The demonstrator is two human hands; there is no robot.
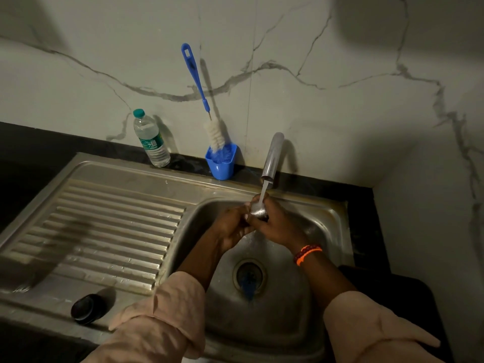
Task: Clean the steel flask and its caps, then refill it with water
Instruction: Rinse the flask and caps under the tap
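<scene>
**Steel cap under the running tap**

A small shiny steel cap [258,212] sits between both hands above the basin of the stainless steel sink [324,213], directly under the thin stream of water [263,192] falling from the curved chrome tap [272,158]. The right hand [275,226] curls its fingers around the cap from the right and far side, gripping it. The left hand [233,229] closes in from the left, its fingers bent against the cap's near side, also holding it. Much of the cap is hidden by the fingers, so its exact shape cannot be told. An orange and dark beaded wristband [306,254] circles the right wrist, and both forearms wear rolled pale peach sleeves [167,315].

Below the hands lies the round drain [248,275] with something blue in it. On the ribbed draining board [110,231] to the left, near its front edge, rests a dark rounded cap [87,309]. By the marble-patterned wall stand a clear plastic water bottle with a green lid [150,138] and a blue plastic holder [222,162] with a blue-handled white bottle brush [203,100] leaning in it.
</scene>
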